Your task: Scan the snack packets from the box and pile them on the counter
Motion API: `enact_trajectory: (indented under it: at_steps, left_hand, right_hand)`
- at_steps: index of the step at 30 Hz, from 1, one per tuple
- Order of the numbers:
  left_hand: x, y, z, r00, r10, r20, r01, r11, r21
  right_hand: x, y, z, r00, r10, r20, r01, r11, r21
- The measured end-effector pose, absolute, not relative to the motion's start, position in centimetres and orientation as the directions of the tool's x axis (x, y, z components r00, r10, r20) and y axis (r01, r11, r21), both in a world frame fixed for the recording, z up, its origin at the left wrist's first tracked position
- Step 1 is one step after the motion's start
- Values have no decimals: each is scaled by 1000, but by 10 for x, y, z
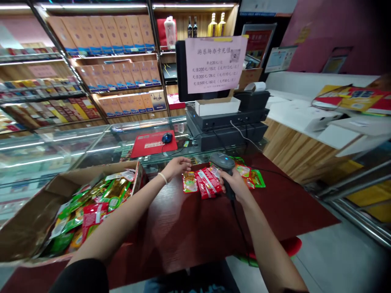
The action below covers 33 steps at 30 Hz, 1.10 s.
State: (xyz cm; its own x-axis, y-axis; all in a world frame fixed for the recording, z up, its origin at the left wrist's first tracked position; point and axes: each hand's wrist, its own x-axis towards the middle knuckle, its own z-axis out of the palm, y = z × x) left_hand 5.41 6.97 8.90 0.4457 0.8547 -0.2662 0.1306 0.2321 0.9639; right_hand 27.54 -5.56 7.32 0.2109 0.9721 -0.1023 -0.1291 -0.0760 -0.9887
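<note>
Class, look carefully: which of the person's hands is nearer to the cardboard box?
The left hand: it is a little to the right of the cardboard box. The right hand, gripping the scanner, is farther to the right.

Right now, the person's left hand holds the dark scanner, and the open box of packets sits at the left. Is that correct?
Not quite: the head view shows the right hand holding the dark scanner. The open box of packets does sit at the left.
</note>
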Motion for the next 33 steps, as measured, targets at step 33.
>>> enact_trajectory:
  at_steps: [33]
  left_hand:
    - [-210,75,52,-107,975,-197,660,218,719]
  right_hand:
    - [76,5,75,-264,963,-63,-52,-79,-995]
